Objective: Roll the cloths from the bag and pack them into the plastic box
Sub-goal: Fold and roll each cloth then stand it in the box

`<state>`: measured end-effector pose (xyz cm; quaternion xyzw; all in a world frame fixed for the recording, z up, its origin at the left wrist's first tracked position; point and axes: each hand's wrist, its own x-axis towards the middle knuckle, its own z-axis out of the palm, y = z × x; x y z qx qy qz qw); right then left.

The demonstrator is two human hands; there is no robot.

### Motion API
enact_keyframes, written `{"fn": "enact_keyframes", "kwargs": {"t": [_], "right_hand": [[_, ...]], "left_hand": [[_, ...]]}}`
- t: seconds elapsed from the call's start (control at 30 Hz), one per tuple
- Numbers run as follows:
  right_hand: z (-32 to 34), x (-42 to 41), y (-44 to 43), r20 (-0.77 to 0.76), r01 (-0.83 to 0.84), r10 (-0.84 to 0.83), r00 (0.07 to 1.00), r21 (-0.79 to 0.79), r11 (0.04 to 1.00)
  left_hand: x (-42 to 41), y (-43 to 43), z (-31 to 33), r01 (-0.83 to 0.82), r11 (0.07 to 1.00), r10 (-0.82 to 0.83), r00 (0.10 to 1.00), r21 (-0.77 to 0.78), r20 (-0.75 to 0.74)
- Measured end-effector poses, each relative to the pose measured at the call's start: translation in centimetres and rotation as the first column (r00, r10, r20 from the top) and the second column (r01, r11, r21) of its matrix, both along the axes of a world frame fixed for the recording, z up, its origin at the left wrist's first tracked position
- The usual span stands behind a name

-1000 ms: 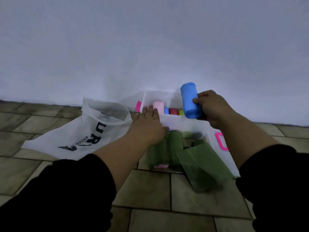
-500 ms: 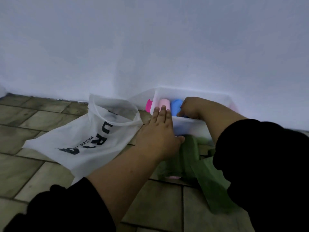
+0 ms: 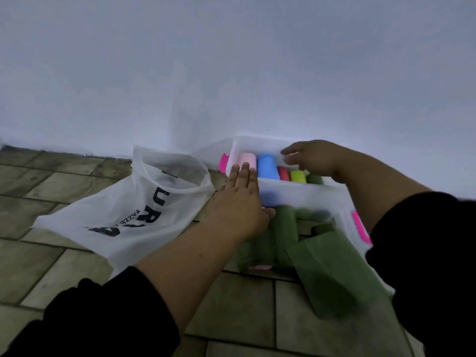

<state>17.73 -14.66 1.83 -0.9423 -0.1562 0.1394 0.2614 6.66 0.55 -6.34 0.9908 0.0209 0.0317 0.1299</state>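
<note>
The clear plastic box (image 3: 304, 195) with pink latches stands against the wall. Inside it stand rolled cloths: pink (image 3: 246, 158), blue (image 3: 268, 166), red (image 3: 283, 173), yellow-green (image 3: 297, 176) and dark green (image 3: 314, 179). My left hand (image 3: 240, 202) lies flat with straight fingers on the box's near left corner. Hovering above the rolls, my right hand (image 3: 313, 158) has loose fingers and holds nothing. Green cloths (image 3: 322, 261), partly rolled, lie on the floor in front of the box. The white bag (image 3: 144, 210) with dark lettering lies open at the left.
A pale wall rises directly behind the box. Brown floor tiles (image 3: 239, 305) run toward me. The box lid (image 3: 360, 229), with a pink latch, lies at the right under the green cloth.
My right hand carried the blue roll down into the box beside the pink roll, let it go and lifted away. My left hand stayed on the box.
</note>
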Motion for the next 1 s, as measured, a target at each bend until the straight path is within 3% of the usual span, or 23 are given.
{"fn": "enact_keyframes", "kwargs": {"t": [0.1,0.17,0.23,0.3,0.47,0.57,0.63,0.77,0.9,1.0], "right_hand": [[0.2,-2.8,-4.1,0.201,0.139,-0.182,0.962,0.210,0.968],[-0.9,-5.2,-7.2,0.205,0.222,-0.232,0.951,0.071,0.972],[-3.0,-6.9,-8.9,0.068,0.235,-0.228,0.971,-0.143,0.961],[-5.0,-8.9,-9.8,-0.056,0.239,-0.261,0.964,-0.254,0.937],[-9.0,-12.3,-8.7,-0.050,0.308,-0.333,0.941,-0.273,0.911],[-10.3,-13.9,-7.3,0.114,0.359,-0.341,0.933,-0.259,0.897],[-10.3,-14.9,-7.0,0.124,0.361,-0.340,0.932,-0.275,0.891],[-9.8,-17.8,-7.9,-0.015,0.306,-0.323,0.946,-0.277,0.911],[-9.2,-21.7,-8.7,-0.139,0.101,-0.156,0.978,-0.340,0.935],[-8.8,-24.0,-6.7,-0.131,-0.083,0.045,0.990,-0.305,0.949]], "left_hand": [[0.1,0.4,0.0,0.021,1.000,-0.021,1.000,0.008,0.005],[0.0,0.3,0.4,0.024,1.000,-0.024,1.000,0.003,-0.015],[0.2,0.5,0.5,0.009,1.000,-0.009,0.999,0.011,-0.046],[0.1,0.4,1.1,0.019,1.000,-0.018,0.997,0.011,-0.075],[-0.4,0.1,2.6,0.040,0.999,-0.039,0.994,0.003,-0.099],[-2.2,-0.1,3.1,0.068,0.990,-0.072,0.997,-0.126,-0.032],[-4.2,-0.5,3.1,0.119,0.968,-0.106,0.992,-0.223,0.069],[-9.8,-0.7,2.3,0.218,0.883,-0.155,0.971,-0.415,0.181],[-14.0,-0.3,0.4,0.259,0.890,-0.252,0.965,-0.375,0.069],[-15.1,-0.1,-0.6,0.256,0.902,-0.300,0.951,-0.347,-0.079]]}}
